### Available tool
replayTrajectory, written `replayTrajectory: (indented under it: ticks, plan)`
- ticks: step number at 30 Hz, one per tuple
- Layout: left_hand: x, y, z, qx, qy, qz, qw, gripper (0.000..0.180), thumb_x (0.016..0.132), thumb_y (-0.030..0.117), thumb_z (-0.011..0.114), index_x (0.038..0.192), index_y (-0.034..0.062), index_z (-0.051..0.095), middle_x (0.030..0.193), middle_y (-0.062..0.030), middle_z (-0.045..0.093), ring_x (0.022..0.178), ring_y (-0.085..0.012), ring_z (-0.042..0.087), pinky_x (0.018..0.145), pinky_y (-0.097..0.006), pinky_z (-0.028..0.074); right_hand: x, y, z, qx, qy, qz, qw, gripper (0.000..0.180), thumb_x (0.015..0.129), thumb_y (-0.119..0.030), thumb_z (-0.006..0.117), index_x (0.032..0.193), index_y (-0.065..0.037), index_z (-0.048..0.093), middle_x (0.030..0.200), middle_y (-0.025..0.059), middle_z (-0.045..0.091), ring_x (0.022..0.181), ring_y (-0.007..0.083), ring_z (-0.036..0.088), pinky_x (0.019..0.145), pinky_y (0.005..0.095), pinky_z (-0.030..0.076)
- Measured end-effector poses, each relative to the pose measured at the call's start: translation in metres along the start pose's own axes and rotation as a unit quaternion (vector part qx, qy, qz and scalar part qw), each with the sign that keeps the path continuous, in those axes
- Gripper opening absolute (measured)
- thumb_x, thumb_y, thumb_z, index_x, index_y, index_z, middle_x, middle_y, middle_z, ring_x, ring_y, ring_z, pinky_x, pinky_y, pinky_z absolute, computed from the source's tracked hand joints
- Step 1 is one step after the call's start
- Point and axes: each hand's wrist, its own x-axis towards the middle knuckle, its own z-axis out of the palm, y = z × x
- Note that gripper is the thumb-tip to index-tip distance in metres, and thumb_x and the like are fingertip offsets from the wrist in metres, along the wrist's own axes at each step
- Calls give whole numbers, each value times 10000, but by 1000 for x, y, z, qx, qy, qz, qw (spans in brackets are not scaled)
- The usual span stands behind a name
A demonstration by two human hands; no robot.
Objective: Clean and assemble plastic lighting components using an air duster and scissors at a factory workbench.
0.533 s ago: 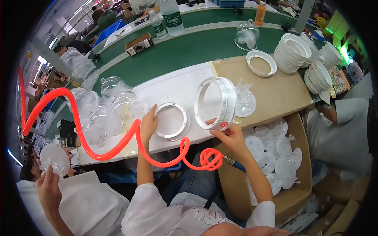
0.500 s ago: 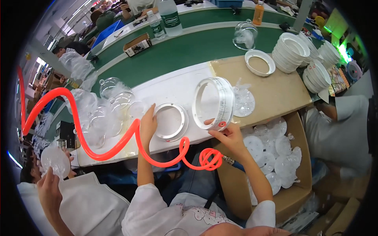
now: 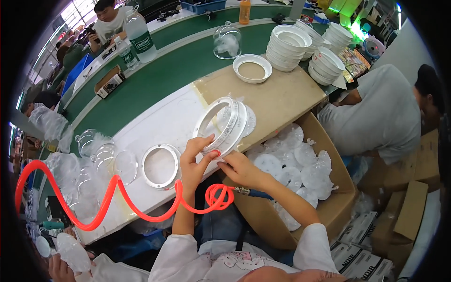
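Note:
I hold a tilted white plastic ring, which looks like two rims one against the other, above the work board. My left hand pinches its lower left edge, the thumb beside a small red mark. The fingers of my right hand are drawn together at the ring's lower edge, their tips partly hidden. Another white ring lies flat on the white board, left of my left hand. Partly hidden behind the held ring, a clear plastic disc lies on the brown board.
A red coiled air hose crosses before my forearms. Clear domes sit at left. White rings stand in stacks at far right. A carton of clear plastic parts is by my right arm. A co-worker's hand shows lower left.
My left hand has left the ring on the board and now grips the held ring. My right hand has shifted along its lower edge. The whole view has turned, moving the scene leftward.

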Motion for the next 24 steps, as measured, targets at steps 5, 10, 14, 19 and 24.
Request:
replayTrajectory:
  ticks: [5,10,14,19,24]
  plan:
    - [-1,-1,-21,80,61,42,994,332,646,32,734,971,35,664,838,-57,559,801,-166,504,725,-270,406,21,-7,-70,-142,32,8,989,274,794,-92,568,1064,-54,591,938,147,628,800,298,607,702,332,473]
    - [4,-10,-26,142,106,12,984,310,638,43,746,940,38,674,807,-57,546,784,-167,497,709,-265,406,84,28,-111,-304,126,-9,944,387,743,-63,590,1126,-101,559,1036,101,602,892,296,581,774,341,463]
    - [3,-13,-22,206,84,38,974,305,648,58,744,946,62,678,777,-65,540,725,-170,515,634,-266,435,129,54,-104,-387,-94,-23,917,447,709,-44,613,1140,-124,528,1037,98,566,947,300,540,802,384,446]
    - [-22,-22,-28,234,26,49,971,266,695,102,706,954,60,666,829,-69,606,821,-231,537,800,-342,387,114,68,-107,-326,-47,-15,944,327,708,-67,618,1034,-81,592,995,123,598,926,316,559,819,385,450]
    - [-22,-20,-23,269,42,125,954,280,672,151,734,943,112,673,766,-26,555,825,-207,511,817,-358,367,86,72,-136,-427,6,17,904,347,650,-97,661,976,-48,550,916,149,556,803,339,560,714,406,457]
